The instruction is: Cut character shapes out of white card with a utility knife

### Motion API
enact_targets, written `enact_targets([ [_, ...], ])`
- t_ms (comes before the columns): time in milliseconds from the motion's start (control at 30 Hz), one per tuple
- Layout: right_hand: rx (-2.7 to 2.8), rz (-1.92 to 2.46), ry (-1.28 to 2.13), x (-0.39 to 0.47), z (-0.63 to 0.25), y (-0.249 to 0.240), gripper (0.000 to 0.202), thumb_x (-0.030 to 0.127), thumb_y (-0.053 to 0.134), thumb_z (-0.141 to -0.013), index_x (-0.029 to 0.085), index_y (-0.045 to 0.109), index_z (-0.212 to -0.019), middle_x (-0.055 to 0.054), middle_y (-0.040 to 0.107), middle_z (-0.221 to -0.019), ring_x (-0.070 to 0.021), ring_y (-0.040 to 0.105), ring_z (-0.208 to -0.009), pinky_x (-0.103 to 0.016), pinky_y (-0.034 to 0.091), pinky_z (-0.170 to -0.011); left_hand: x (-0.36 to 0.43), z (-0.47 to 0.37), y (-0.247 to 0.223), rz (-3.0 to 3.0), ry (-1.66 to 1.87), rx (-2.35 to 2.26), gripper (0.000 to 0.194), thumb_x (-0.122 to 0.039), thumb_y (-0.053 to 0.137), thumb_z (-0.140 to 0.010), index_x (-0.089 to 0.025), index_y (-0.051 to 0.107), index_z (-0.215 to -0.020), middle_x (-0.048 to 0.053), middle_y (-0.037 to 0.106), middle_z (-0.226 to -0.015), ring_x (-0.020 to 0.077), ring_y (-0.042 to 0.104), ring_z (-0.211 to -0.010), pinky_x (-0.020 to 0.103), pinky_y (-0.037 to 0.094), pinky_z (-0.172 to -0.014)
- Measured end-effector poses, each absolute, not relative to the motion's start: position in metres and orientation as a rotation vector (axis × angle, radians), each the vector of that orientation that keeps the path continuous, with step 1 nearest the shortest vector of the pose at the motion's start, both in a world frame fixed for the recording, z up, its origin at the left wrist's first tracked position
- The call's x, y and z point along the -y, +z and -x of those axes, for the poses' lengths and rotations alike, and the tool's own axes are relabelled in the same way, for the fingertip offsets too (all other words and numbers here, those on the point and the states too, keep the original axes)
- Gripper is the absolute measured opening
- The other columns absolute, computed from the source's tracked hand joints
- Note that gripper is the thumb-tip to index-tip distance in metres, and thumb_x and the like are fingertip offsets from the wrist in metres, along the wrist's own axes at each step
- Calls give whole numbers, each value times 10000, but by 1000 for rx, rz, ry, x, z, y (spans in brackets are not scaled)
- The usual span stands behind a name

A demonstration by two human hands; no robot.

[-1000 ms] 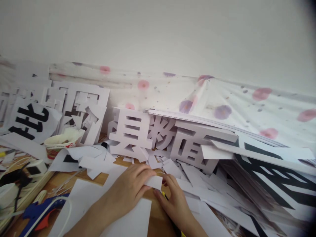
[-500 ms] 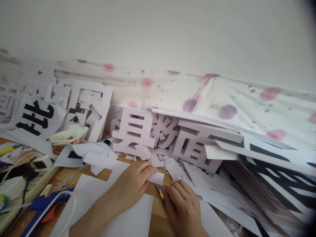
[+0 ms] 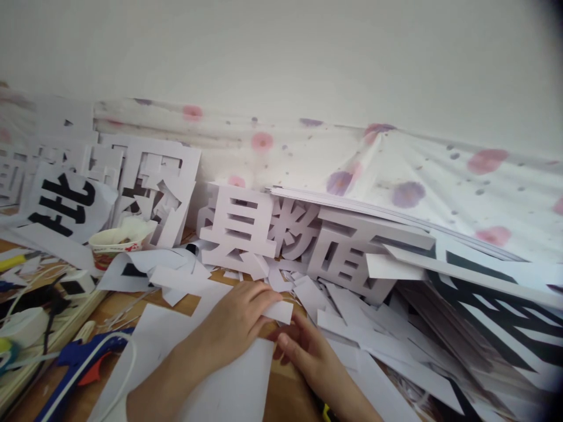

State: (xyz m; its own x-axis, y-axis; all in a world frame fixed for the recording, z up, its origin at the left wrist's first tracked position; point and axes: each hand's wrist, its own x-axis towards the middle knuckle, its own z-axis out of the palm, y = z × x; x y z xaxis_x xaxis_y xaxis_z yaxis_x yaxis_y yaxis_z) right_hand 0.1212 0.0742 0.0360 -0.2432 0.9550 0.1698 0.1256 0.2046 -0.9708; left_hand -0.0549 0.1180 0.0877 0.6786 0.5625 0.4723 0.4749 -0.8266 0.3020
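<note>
My left hand (image 3: 241,313) is closed on a small white board piece (image 3: 280,312), whose end sticks out past the fingertips. My right hand (image 3: 308,349) is at the right edge of that piece, thumb and fingers apart; whether a fingertip touches it I cannot tell. Part of a yellow-handled cutter knife (image 3: 328,412) shows beside my right forearm, mostly hidden. Under my left hand and forearm lies a large white sheet (image 3: 233,381) on the wooden table (image 3: 284,381).
White cut-out characters (image 3: 240,225) stand along the back. Board scraps (image 3: 373,340) and a stack of sheets (image 3: 457,334) fill the right. At left are a blue glue gun (image 3: 73,354), a power strip (image 3: 83,310) with plugs and a paper bowl (image 3: 112,240).
My right hand has let go of the cutter knife, which now lies lower right by the forearm. Its fingers have opened and moved up to the small board piece. My left hand stays put.
</note>
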Motion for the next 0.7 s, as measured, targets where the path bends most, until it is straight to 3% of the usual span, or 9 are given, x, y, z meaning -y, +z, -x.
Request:
enact_targets([
  [100, 1486, 1040, 1520, -69, -114, 28, 436, 380, 677, -701, 238, 512, -1078, 0, 587, -771, -154, 565, -705, -278, 429, -612, -119, 55, 86, -2749, 862, -872, 380, -38, 469, -802, -232, 468, -1128, 27, 541, -1121, 187, 505, -1015, 355, 432, -880],
  [200, 1400, 1008, 1676, -65, -104, 26, 313, 340, 668, -690, 224, 576, -966, 14, 572, -708, -150, 561, -657, -297, 435, -614, -121, 55, 85, -2767, 856, -890, 357, -66, 474, -822, -231, 470, -1139, 29, 543, -1132, 191, 503, -1028, 360, 430, -893],
  [333, 1377, 990, 1616, -65, -103, 36, 190, 322, 612, -744, 195, 602, -886, 21, 558, -684, -132, 539, -646, -276, 414, -622, -121, 57, 89, -2796, 909, -884, 354, -175, 464, -879, -245, 418, -1222, 41, 484, -1234, 189, 458, -1118, 362, 397, -953],
  [467, 1361, 1047, 1450, -71, -123, 48, 247, 336, 560, -804, 217, 581, -1018, 11, 580, -777, -144, 534, -718, -284, 408, -676, -119, 68, 103, -2801, 1159, -990, 337, -259, 433, -905, -236, 412, -1240, 63, 413, -1304, 210, 388, -1205, 395, 344, -1012],
  [567, 1306, 1149, 1315, -74, -141, 55, 320, 377, 528, -823, 231, 557, -1107, -14, 612, -912, -166, 546, -787, -294, 408, -695, -120, 83, 116, -2687, 1320, -1173, 301, -265, 428, -904, -251, 454, -1203, 48, 433, -1283, 213, 409, -1191, 393, 377, -988],
  [600, 1279, 1172, 1289, -75, -146, 56, 340, 386, 526, -824, 234, 552, -1127, -18, 615, -949, -169, 549, -804, -295, 406, -705, -121, 89, 120, -2651, 1355, -1221, 290, -270, 428, -901, -256, 469, -1188, 43, 450, -1265, 218, 432, -1170, 382, 419, -945],
  [667, 1237, 1189, 1274, -77, -152, 59, 368, 395, 522, -826, 236, 547, -1157, -23, 618, -1000, -170, 556, -820, -297, 403, -730, -122, 97, 126, -2516, 1390, -1357, 275, -299, 440, -891, -267, 502, -1157, 34, 471, -1241, 221, 471, -1126, 263, 523, -701],
  [700, 1227, 1188, 1280, -78, -153, 59, 375, 397, 522, -827, 235, 549, -1164, -23, 622, -1003, -169, 560, -817, -297, 403, -739, -123, 100, 128, -2476, 1388, -1389, 274, -312, 449, -883, -268, 512, -1146, 33, 476, -1236, 222, 485, -1107, 210, 512, -572],
])
